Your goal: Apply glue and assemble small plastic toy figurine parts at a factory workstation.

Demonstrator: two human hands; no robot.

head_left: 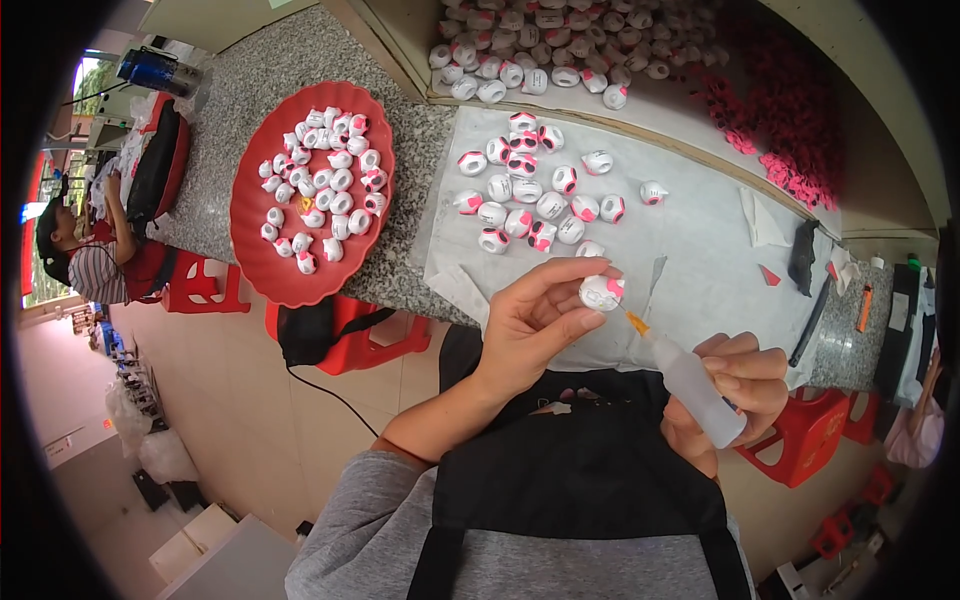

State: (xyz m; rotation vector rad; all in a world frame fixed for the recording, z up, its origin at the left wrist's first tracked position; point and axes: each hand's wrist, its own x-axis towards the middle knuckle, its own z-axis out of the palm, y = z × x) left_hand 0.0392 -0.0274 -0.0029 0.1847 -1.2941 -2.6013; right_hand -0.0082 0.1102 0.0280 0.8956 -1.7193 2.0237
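Between the thumb and fingers of my left hand [540,320] is a small white figurine head [601,292] with a pink patch. My right hand [738,385] is wrapped around a translucent squeeze bottle [695,388], tilted so that its orange nozzle tip [637,323] points up toward the head, a short gap apart. Behind my hands, several similar white and pink heads [550,206] lie on a pale sheet [690,215]. What is inside the bottle cannot be made out.
A red scalloped tray [250,225] on the left holds many more heads. A shelf [690,95] at the back carries piles of white heads and pink pieces [800,160]. Red stools [800,435] stand by the table. Another person [95,245] sits far left.
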